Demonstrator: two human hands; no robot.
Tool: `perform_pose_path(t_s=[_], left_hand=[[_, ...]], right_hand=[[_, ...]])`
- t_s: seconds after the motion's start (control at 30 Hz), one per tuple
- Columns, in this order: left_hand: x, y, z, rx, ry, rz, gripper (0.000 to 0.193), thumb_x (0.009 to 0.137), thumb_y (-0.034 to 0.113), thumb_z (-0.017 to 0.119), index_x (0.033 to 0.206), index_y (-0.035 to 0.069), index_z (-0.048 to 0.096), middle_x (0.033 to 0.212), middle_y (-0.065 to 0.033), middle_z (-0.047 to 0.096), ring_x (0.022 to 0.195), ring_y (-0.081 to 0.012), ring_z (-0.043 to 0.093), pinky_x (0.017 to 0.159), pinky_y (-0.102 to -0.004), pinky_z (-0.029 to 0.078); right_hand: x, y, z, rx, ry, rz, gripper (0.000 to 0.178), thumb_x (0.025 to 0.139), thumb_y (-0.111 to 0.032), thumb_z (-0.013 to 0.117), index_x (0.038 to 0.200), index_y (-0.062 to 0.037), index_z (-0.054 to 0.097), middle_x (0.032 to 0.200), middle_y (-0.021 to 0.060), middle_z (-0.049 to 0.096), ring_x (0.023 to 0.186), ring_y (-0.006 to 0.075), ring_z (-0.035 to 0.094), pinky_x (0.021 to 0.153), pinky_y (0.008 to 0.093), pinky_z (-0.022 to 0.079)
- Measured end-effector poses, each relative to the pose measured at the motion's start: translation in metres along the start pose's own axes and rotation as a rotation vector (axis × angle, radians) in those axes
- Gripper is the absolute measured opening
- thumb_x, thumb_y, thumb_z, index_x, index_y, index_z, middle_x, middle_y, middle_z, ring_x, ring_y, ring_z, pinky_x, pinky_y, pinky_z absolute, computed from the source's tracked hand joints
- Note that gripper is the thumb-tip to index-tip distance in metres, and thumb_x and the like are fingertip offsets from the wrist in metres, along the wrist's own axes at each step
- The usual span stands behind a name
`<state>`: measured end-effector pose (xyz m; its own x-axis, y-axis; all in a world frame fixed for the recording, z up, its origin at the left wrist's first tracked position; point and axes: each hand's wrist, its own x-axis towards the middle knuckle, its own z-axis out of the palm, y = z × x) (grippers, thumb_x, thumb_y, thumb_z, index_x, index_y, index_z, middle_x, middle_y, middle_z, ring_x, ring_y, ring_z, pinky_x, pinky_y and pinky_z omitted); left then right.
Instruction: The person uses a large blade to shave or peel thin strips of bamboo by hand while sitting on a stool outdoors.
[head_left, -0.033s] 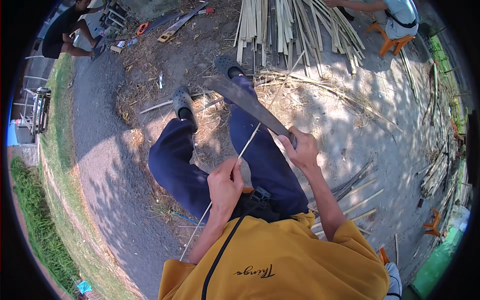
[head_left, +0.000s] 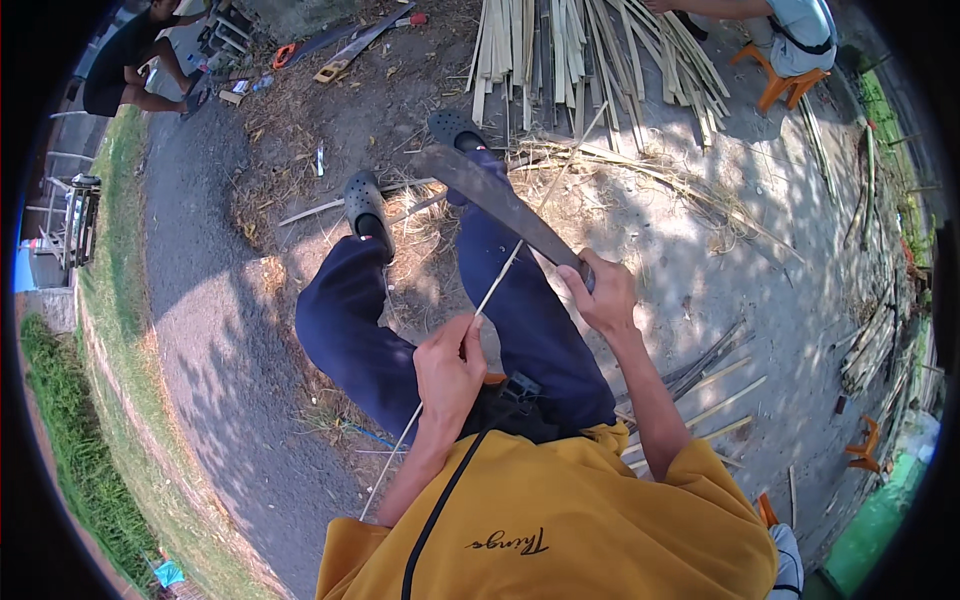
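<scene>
My right hand (head_left: 608, 300) is closed round the handle end of a machete (head_left: 497, 205) with a broad, dark blade. The blade slants up and left over my right thigh. Its edge meets a thin pale bamboo strip (head_left: 495, 287) just beyond my left hand. That strip is pinched in my left hand (head_left: 450, 368), fingers curled and thumb pressed on it. From there it runs back under my left forearm and forward past the blade. My fingers hide most of the machete's handle.
Split bamboo strips (head_left: 545, 60) lie in a big pile ahead. Saws (head_left: 350, 60) rest at the far left. One person sits on an orange stool (head_left: 775, 80) at far right; another crouches at far left. More strips (head_left: 705, 400) lie to my right. Shavings (head_left: 430, 235) litter the ground by my feet.
</scene>
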<state>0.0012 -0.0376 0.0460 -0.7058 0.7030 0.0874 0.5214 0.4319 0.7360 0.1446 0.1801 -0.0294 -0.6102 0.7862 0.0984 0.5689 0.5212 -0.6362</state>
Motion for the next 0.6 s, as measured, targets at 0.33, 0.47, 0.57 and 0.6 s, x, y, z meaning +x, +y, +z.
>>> perform_pose_path(t_s=[0.33, 0.47, 0.57, 0.6], left_hand=[[-0.006, 0.001, -0.008, 0.036, -0.075, -0.040, 0.008, 0.097, 0.006, 0.068, 0.096, -0.001, 0.070, 0.077, -0.0200, 0.067, 0.061, -0.0368, 0.064, 0.056, -0.0405, 0.048], [-0.015, -0.001, -0.019, 0.055, -0.074, -0.046, 0.008, 0.096, 0.005, 0.067, 0.096, -0.002, 0.071, 0.077, -0.0206, 0.068, 0.062, -0.0378, 0.065, 0.057, -0.0408, 0.049], [-0.021, -0.006, -0.029, 0.072, -0.075, -0.045, 0.008, 0.096, 0.005, 0.067, 0.096, -0.002, 0.071, 0.076, -0.0205, 0.067, 0.062, -0.0378, 0.065, 0.057, -0.0410, 0.049], [-0.021, -0.007, -0.031, 0.079, -0.059, -0.037, 0.008, 0.096, 0.005, 0.067, 0.096, -0.002, 0.071, 0.076, -0.0205, 0.067, 0.062, -0.0378, 0.065, 0.057, -0.0410, 0.049]], right_hand=[[0.010, 0.026, 0.005, 0.085, -0.070, 0.142, 0.057, 0.097, -0.057, 0.065, 0.093, -0.0001, 0.073, 0.059, 0.0183, 0.061, 0.058, 0.0374, 0.066, 0.059, 0.0458, 0.049], [0.046, 0.047, 0.014, 0.064, 0.124, 0.164, 0.061, 0.097, -0.064, 0.061, 0.089, -0.0043, 0.074, 0.057, 0.0164, 0.060, 0.057, 0.0371, 0.065, 0.058, 0.0467, 0.050], [0.074, 0.065, 0.022, -0.147, 0.047, 0.064, 0.066, 0.096, -0.068, 0.058, 0.088, -0.0043, 0.074, 0.059, 0.0171, 0.063, 0.061, 0.0382, 0.068, 0.060, 0.0482, 0.051], [0.079, 0.066, 0.026, -0.122, 0.037, 0.035, 0.066, 0.096, -0.068, 0.058, 0.088, -0.0043, 0.074, 0.059, 0.0171, 0.063, 0.061, 0.0382, 0.068, 0.060, 0.0482, 0.051]])
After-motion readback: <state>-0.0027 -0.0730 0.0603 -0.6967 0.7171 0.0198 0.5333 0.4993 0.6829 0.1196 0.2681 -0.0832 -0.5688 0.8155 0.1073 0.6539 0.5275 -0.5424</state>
